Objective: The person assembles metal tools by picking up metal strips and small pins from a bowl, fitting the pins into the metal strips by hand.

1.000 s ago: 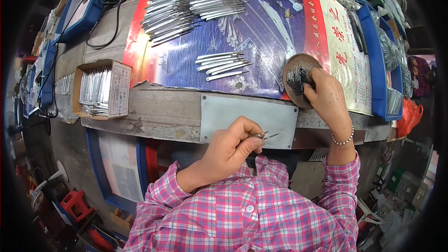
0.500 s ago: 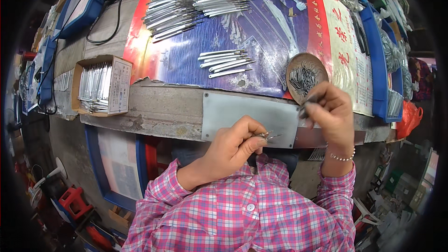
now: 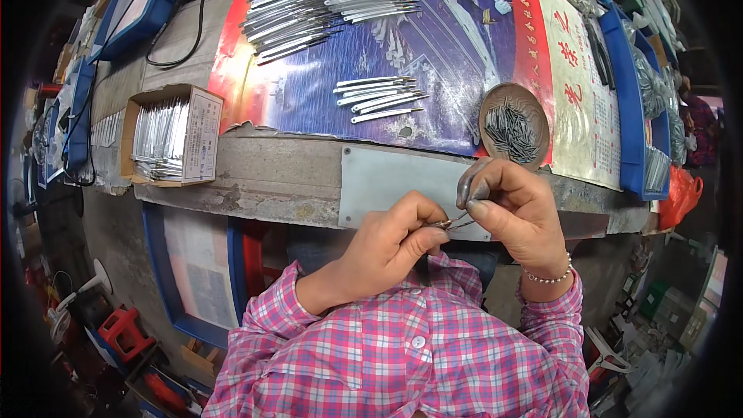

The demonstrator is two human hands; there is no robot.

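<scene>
Two hands (image 3: 383, 251) pinching thin metal pieces (image 3: 444, 224), right one (image 3: 525, 220) now beside left, off bowl (image 3: 532, 102)

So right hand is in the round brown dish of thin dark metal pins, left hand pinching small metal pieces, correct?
Not quite. Head view: the right hand is outside the round brown dish of thin dark metal pins, beside the left hand, which does pinch small metal pieces.

The left hand (image 3: 387, 246) points inward, thumb and curled forefinger meeting in a pinch. Close beside it, the right hand (image 3: 517, 210) arches, thumb and bent fingers drawn together, fingertips (image 3: 469, 186) smudged grey. The left forearm (image 3: 316, 294) slants; the right forearm (image 3: 546, 289) stands steeper.
</scene>
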